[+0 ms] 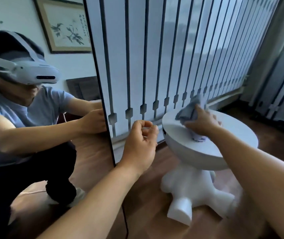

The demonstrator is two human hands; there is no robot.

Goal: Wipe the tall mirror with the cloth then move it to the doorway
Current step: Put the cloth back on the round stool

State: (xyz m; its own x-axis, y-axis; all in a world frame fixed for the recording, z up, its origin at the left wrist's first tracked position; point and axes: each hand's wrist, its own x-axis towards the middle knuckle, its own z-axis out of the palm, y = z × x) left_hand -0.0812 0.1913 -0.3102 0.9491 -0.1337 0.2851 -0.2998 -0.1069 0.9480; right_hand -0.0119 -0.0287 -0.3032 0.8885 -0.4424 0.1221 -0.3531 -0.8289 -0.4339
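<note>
The tall mirror (54,69) stands on the left with a thin black frame. It reflects a crouching person in a headset and a framed picture. My left hand (140,142) hovers just right of the mirror's right edge, fingers loosely curled, holding nothing and not touching the frame. My right hand (201,123) rests on the top of a white round table (237,133) and grips a crumpled grey cloth (188,110). The cloth bunches up above my fingers, and a little of it shows under my palm.
The white table has a figure-shaped base (187,190) on the wooden floor (148,213). Vertical blinds (155,57) cover the window behind it. White panels (282,87) lean at the far right. A black cable (125,221) runs down from the mirror's foot.
</note>
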